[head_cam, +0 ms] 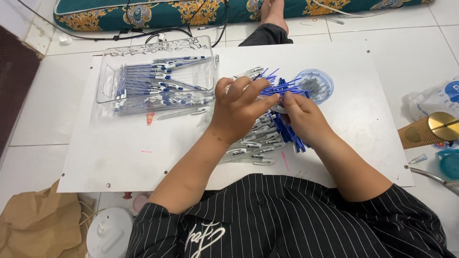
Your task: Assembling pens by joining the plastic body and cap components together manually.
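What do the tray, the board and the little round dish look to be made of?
Tray: clear glossy plastic, it seems; the pens inside show through its walls.
Board: white, smooth, probably plastic or laminate; screws at its corners.
Dish: translucent bluish plastic, by its look.

White tiled floor (43,114), patterned teal cushion (158,12), crumpled brown paper bag (38,224)

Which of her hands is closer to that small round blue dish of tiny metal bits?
Right. The right hand sits just below-left of the blue dish; the left hand is farther left, past the blue refills.
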